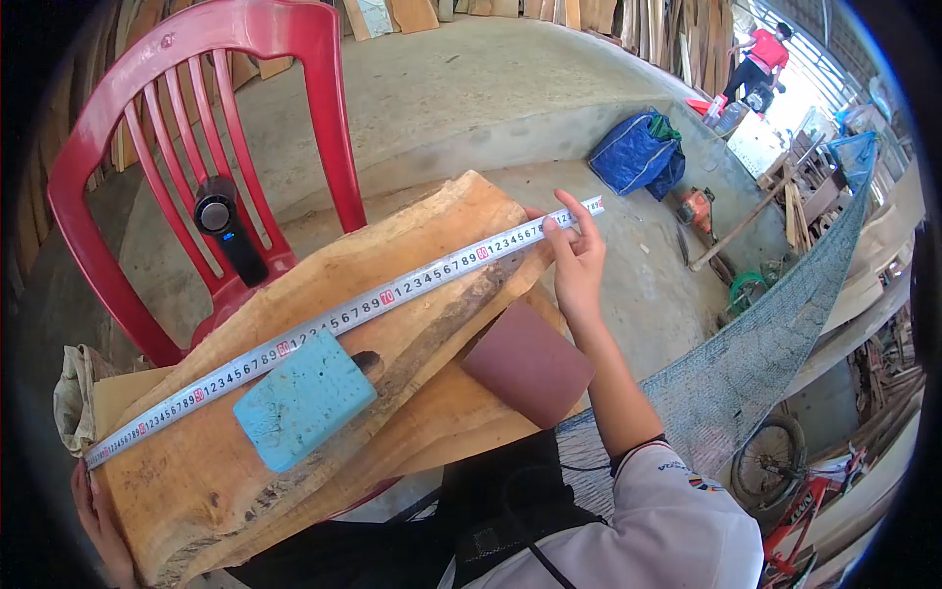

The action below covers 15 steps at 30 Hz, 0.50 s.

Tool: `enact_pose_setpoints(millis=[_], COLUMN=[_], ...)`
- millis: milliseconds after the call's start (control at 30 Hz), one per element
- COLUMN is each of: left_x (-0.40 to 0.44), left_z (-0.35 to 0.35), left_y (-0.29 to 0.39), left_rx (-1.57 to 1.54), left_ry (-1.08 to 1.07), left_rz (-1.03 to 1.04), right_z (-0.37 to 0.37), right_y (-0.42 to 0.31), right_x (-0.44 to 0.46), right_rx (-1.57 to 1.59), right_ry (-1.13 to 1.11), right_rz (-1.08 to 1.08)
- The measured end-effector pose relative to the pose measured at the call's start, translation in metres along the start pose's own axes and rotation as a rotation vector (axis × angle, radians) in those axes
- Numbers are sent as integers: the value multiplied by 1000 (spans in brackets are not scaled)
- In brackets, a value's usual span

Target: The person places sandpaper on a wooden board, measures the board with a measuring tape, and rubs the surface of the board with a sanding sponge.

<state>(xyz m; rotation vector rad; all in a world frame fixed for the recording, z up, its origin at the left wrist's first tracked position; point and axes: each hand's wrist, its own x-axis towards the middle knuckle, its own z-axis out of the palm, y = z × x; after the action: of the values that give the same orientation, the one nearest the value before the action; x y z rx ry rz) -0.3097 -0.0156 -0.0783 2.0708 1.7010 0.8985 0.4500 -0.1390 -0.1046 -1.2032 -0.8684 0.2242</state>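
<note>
A wooden slab (432,334) with rough natural edges lies slantwise in front of me. A metal tape measure (343,319) with black and red numbers stretches along its top. My right hand (579,260) pinches the tape near the slab's far right end, between thumb and fingers, with one finger raised. My left hand (101,525) is at the near left end, its fingertips against the tape's end and the slab's edge; part of it is hidden. A worn light-blue block (304,401) rests on the slab beside the tape. A curled maroon sandpaper sheet (528,365) lies below the slab's right edge.
A red plastic chair (329,118) stands behind the slab, with a black handheld device (231,231) on it. Beyond are a blue bag (638,152), an orange tool (697,209), green netting (746,373) and a red bicycle (800,515). A person in red (763,54) is far back.
</note>
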Motion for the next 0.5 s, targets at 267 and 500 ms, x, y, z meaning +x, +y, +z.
enact_pose_setpoints(millis=[267,500], left_x=[-4,-5], left_z=[13,11], left_y=[12,16], left_rx=[-82,-102], left_ry=[38,66], left_rz=[-34,-57], right_z=[-4,-3], right_y=[0,0], right_x=[-4,-6], right_rx=[-30,-65], right_ry=[30,56], right_rz=[1,-7])
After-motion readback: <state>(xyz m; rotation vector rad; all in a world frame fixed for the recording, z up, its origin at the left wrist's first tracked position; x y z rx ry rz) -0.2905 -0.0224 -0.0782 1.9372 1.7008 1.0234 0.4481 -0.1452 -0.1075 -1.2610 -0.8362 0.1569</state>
